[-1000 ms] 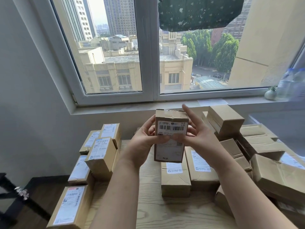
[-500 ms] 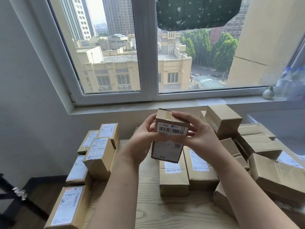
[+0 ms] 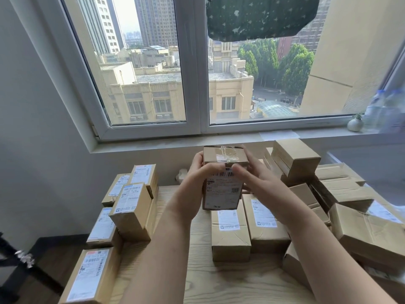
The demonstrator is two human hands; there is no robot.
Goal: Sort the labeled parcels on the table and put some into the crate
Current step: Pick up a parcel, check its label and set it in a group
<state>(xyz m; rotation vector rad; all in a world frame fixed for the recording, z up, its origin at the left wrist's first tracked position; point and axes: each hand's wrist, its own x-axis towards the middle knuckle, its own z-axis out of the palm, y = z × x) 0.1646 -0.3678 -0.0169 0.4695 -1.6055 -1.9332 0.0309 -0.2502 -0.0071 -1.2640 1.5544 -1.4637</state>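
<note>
Both my hands clasp one parcel point(image 3: 222, 178), lifted above the table point(image 3: 230, 284) in front of the window point(image 3: 192, 69). My left hand point(image 3: 194, 183) wraps its left side, thumb across the label's barcode. My right hand point(image 3: 256, 178) presses the right side, thumb on the top front edge; its fingers behind are probably curled, though hidden. Other parcels lie below it.
</note>
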